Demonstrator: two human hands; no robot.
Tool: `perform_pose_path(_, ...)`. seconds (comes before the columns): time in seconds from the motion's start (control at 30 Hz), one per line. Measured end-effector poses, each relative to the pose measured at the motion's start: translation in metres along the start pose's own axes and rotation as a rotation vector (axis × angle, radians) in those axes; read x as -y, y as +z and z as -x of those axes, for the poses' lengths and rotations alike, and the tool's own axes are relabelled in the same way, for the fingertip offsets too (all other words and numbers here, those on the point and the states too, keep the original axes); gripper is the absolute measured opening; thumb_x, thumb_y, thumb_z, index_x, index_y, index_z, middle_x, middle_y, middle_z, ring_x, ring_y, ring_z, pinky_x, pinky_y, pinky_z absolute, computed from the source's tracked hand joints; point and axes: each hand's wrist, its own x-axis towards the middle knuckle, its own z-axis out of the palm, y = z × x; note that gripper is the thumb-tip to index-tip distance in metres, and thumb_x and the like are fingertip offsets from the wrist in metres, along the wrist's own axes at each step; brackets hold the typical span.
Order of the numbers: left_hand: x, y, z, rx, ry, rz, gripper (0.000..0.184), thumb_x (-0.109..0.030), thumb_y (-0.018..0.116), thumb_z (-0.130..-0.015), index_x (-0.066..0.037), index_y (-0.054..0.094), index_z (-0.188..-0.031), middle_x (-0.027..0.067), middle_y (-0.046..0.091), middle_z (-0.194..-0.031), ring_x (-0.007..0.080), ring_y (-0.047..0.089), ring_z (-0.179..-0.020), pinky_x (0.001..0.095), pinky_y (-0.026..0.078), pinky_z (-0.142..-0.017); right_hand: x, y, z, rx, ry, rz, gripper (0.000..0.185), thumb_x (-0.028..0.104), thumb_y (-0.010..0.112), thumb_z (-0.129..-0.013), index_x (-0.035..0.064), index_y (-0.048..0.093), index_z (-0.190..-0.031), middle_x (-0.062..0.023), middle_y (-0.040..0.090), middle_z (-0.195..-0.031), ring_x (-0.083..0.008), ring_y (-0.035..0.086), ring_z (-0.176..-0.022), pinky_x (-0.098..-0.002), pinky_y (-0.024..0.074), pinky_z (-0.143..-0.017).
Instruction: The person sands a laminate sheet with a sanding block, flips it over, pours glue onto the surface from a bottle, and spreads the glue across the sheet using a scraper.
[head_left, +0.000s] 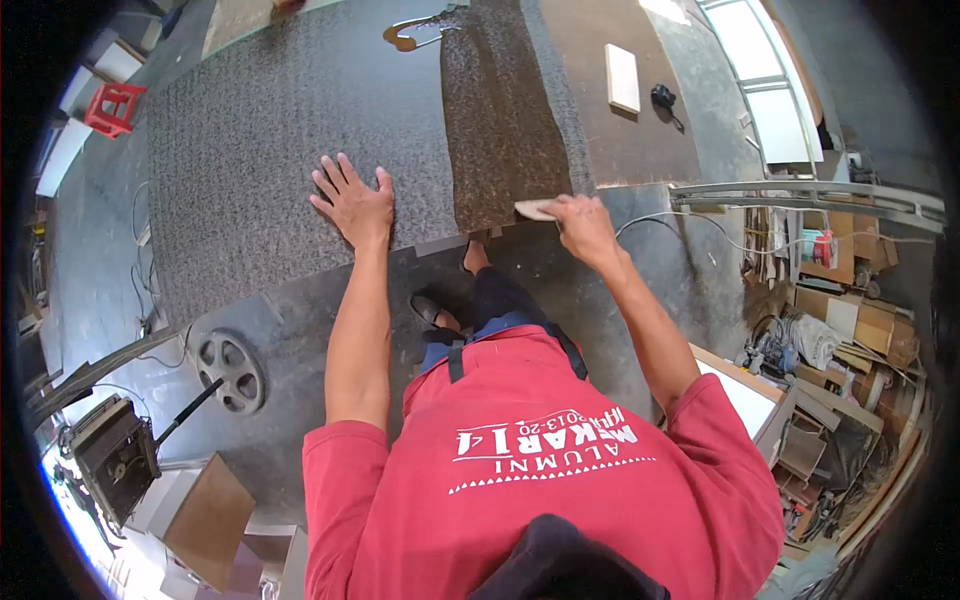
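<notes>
Left hand [361, 205] lies flat on the speckled sheet [250, 140], grip released — right hand [588, 230] clutches a pale tool [532, 209] by the dark strip [505, 120].

The inner end of the pale flat tool [533, 209] is hidden by the fingers of the bare right hand [587, 232] — slight blur leaves its material unclear. The long dark-brown speckled strip [505, 130] is cut off by the upper edge, the black cloth [560, 570] by the lower. The small black object with a strap [664, 97] — too small to identify.
</notes>
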Motion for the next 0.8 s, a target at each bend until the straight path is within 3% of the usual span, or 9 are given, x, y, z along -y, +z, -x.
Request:
perform_pose_path(0.07, 0.000, -0.002, 0.000, 0.026, -0.016, 0.007, 0.074, -0.047, 0.053, -0.097, -0.004, 0.039, -0.156, 0.0185, 0.028, -0.166, 0.0419, 0.020, -0.154, 0.0626, 0.014, -0.123, 0.010, -0.008, 0.024, 0.060, 0.022, -0.014, 0.039, 0.000, 0.061, -0.079, 0.0126, 0.076, -0.113, -0.0149, 0.073, -0.103, -0.0395, 0.068, -0.099, -0.0489, 0.0535, -0.086)
perform_pose_path(0.13, 0.000, -0.004, 0.000, 0.033, -0.013, 0.012, 0.074, -0.047, 0.053, -0.097, -0.005, 0.039, -0.157, 0.0181, 0.028, -0.166, 0.0417, 0.020, -0.154, 0.0625, 0.014, -0.123, 0.013, -0.020, 0.034, 0.379, 0.231, -0.284, 0.038, -0.002, 0.059, -0.084, 0.0050, 0.073, -0.119, -0.0143, 0.075, -0.113, -0.0346, 0.071, -0.100, -0.0383, 0.0538, -0.089)
perform_pose_path(0.23, 0.002, -0.004, 0.001, 0.022, -0.028, 0.016, 0.074, -0.047, 0.053, -0.097, -0.005, 0.039, -0.157, 0.0171, 0.028, -0.167, 0.0412, 0.020, -0.154, 0.0624, 0.014, -0.123, -0.012, -0.035, 0.026, 0.208, 0.246, -0.650, 0.042, 0.003, 0.060, -0.086, 0.0049, 0.069, -0.128, -0.0188, 0.074, -0.113, -0.0267, 0.070, -0.102, -0.0376, 0.0520, -0.094)
perform_pose_path(0.27, 0.002, -0.004, 0.001, 0.022, -0.026, 0.017, 0.074, -0.047, 0.053, -0.097, -0.005, 0.039, -0.157, 0.0170, 0.028, -0.167, 0.0410, 0.020, -0.154, 0.0623, 0.014, -0.123, -0.018, -0.043, 0.018, 0.102, 0.228, -0.743, 0.038, 0.006, 0.062, -0.091, 0.0003, 0.067, -0.127, -0.0155, 0.075, -0.105, -0.0165, 0.064, -0.097, -0.0350, 0.0510, -0.091)
perform_pose_path(0.37, 0.000, -0.007, 0.000, 0.000, -0.035, 0.013, 0.074, -0.047, 0.054, -0.097, -0.006, 0.040, -0.156, 0.0169, 0.028, -0.167, 0.0406, 0.020, -0.154, 0.0617, 0.014, -0.124, -0.029, -0.072, -0.033, -0.045, 0.197, -0.784, 0.035, 0.005, 0.060, -0.093, -0.0028, 0.066, -0.127, -0.0142, 0.074, -0.102, -0.0148, 0.063, -0.098, -0.0353, 0.0513, -0.091)
perform_pose_path(0.53, -0.004, -0.015, 0.000, 0.042, -0.075, 0.020, 0.074, -0.046, 0.056, -0.095, -0.006, 0.040, -0.156, 0.0156, 0.029, -0.167, 0.0386, 0.021, -0.155, 0.0601, 0.014, -0.124, -0.032, -0.089, -0.161, -0.139, 0.025, -0.435, 0.036, 0.004, 0.060, -0.093, 0.0071, 0.069, -0.127, -0.0162, 0.075, -0.110, -0.0314, 0.071, -0.102, -0.0413, 0.0539, -0.090)
perform_pose_path(0.6, -0.005, -0.014, -0.003, 0.043, -0.110, 0.021, 0.073, -0.045, 0.056, -0.095, -0.007, 0.041, -0.156, 0.0150, 0.030, -0.167, 0.0378, 0.022, -0.155, 0.0598, 0.014, -0.125, -0.037, -0.086, -0.225, -0.208, -0.204, -0.268, 0.039, 0.003, 0.060, -0.090, 0.0128, 0.071, -0.126, -0.0134, 0.074, -0.115, -0.0376, 0.069, -0.104, -0.0466, 0.0546, -0.088)
perform_pose_path(0.77, 0.016, -0.001, 0.000, 0.008, -0.148, 0.358, 0.069, -0.030, 0.066, -0.090, -0.009, 0.046, -0.153, 0.0139, 0.039, -0.162, 0.0352, 0.027, -0.154, 0.0569, 0.013, -0.125, -0.061, -0.048, -0.372, -0.183, -0.558, -0.055, 0.042, 0.001, 0.059, -0.086, 0.0187, 0.074, -0.121, -0.0070, 0.074, -0.120, -0.0285, 0.069, -0.109, -0.0457, 0.0523, -0.092)
perform_pose_path(0.8, 0.004, -0.014, 0.008, -0.110, -0.280, 0.409, 0.062, -0.021, 0.067, -0.090, -0.005, 0.051, -0.148, 0.0169, 0.049, -0.154, 0.0365, 0.038, -0.149, 0.0513, 0.024, -0.123, -0.062, -0.039, -0.388, -0.196, -0.645, -0.025, 0.043, 0.000, 0.058, -0.085, 0.0204, 0.074, -0.119, -0.0054, 0.074, -0.120, -0.0259, 0.068, -0.110, -0.0448, 0.0510, -0.094)
